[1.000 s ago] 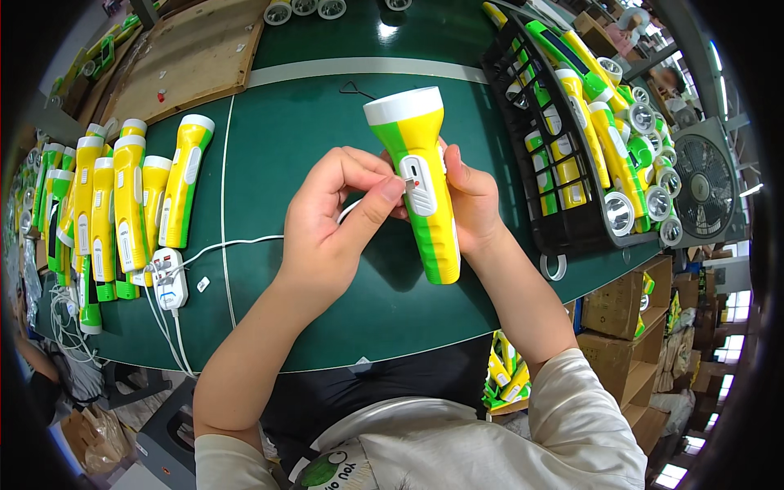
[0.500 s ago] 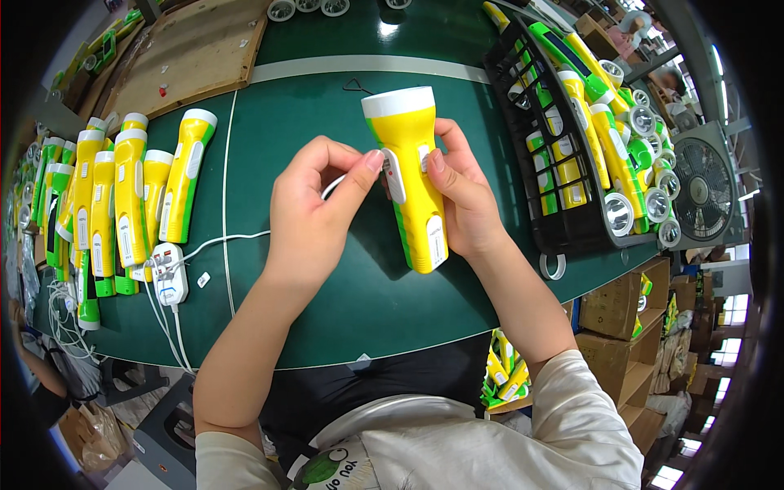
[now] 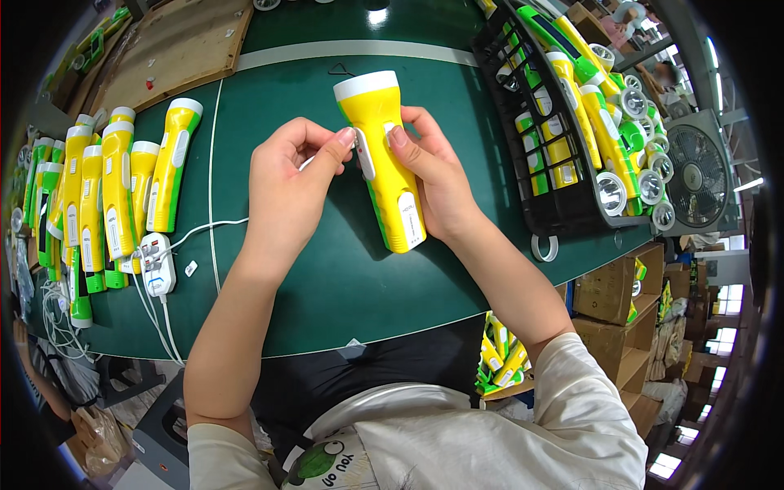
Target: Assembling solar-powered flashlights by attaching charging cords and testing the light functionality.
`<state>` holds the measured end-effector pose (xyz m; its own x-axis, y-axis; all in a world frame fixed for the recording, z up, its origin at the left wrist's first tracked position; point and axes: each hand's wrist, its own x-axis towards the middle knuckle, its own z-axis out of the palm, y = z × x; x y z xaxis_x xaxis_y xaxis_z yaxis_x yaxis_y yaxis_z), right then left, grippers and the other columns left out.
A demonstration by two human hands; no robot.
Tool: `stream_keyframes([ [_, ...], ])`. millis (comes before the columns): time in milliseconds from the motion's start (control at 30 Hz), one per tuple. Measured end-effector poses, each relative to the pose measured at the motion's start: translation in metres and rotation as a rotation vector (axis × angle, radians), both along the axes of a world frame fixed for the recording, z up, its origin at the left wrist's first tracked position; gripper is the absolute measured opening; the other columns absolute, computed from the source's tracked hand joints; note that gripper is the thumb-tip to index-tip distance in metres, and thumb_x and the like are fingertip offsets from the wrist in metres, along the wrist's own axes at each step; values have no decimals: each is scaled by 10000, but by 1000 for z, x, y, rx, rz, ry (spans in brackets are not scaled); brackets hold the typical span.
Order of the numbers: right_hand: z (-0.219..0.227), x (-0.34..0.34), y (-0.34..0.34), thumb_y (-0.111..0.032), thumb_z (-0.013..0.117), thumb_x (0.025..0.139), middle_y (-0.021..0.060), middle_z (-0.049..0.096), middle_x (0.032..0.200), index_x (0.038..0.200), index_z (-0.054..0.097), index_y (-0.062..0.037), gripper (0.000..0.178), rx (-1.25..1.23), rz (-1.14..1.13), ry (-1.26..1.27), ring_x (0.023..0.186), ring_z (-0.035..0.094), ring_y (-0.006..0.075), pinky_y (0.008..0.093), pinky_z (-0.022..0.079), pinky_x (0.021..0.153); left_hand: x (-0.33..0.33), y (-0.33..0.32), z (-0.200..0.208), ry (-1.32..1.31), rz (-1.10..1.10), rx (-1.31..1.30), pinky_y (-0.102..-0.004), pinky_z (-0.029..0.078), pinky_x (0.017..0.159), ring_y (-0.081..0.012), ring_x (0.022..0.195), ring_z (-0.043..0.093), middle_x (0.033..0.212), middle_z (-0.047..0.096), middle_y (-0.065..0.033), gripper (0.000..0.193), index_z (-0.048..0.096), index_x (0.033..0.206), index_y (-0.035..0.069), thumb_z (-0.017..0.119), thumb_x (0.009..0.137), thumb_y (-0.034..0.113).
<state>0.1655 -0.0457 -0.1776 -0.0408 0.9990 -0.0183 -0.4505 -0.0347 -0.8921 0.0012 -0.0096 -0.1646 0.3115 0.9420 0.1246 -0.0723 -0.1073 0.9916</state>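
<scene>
Yellow and green plastic, with a white head at the top, makes up the flashlight [image 3: 377, 175] held near the centre of the head view, tilted slightly, above a green table [image 3: 327, 306]. The right hand [image 3: 437, 175] grips it from the right, thumb across its front and the other fingers mostly hidden behind. The left hand [image 3: 286, 180] has thumb and fingers pinched narrow on the end of a white cable [image 3: 220, 223], right at the pale panel on the flashlight's left side; whether the plug sits in a socket cannot be told. The cable leads to a white power strip [image 3: 158, 269] at the left of the frame, just below a cluster of similar flashlights [image 3: 118, 192]. At the upper left lies a wooden board [image 3: 175, 49]. At the upper right, a black basket [image 3: 576, 215] holds many more flashlights, beside a dark fan [image 3: 692, 175].
</scene>
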Motion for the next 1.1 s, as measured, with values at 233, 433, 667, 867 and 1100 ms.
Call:
stream_keyframes([
  [233, 1, -4, -2, -232, 629, 888, 85, 558, 1066, 1172, 436, -48, 389, 39, -44, -84, 940, 565, 144, 287, 476, 773, 2, -2, -5, 133, 76, 87, -197, 434, 646, -64, 696, 539, 758, 614, -41, 135, 593, 812, -2, 637, 874, 111],
  [433, 1, -4, 1, -226, 638, 882, 85, 569, 1042, 1150, 467, -38, 369, 71, -50, -99, 922, 572, 143, 287, 476, 770, 2, 0, -11, 58, 56, 36, -200, 439, 642, -69, 687, 545, 759, 624, -45, 130, 601, 820, -5, 634, 876, 107],
  [667, -3, 2, 8, -234, 607, 899, 89, 591, 1027, 1191, 465, -20, 389, -58, -6, 94, 894, 597, 144, 284, 492, 761, 1, 11, -6, 148, -29, 162, -205, 447, 719, -78, 768, 565, 842, 619, -55, 159, 585, 888, -12, 608, 902, 145],
  [867, -6, 6, 11, -248, 553, 924, 91, 598, 1055, 1256, 442, -17, 420, -37, 8, 169, 893, 602, 143, 283, 493, 788, 3, 10, -14, 40, -72, 125, -233, 447, 697, -101, 764, 581, 783, 619, -50, 199, 576, 881, -13, 588, 915, 183],
  [1100, -17, -2, 6, -375, 403, 987, 87, 487, 1125, 1285, 285, -21, 478, 69, -104, -144, 1021, 488, 114, 264, 423, 863, 16, 1, -15, -147, -83, -110, -234, 481, 788, -126, 876, 609, 966, 631, -95, 203, 576, 1022, -42, 603, 900, 118],
])
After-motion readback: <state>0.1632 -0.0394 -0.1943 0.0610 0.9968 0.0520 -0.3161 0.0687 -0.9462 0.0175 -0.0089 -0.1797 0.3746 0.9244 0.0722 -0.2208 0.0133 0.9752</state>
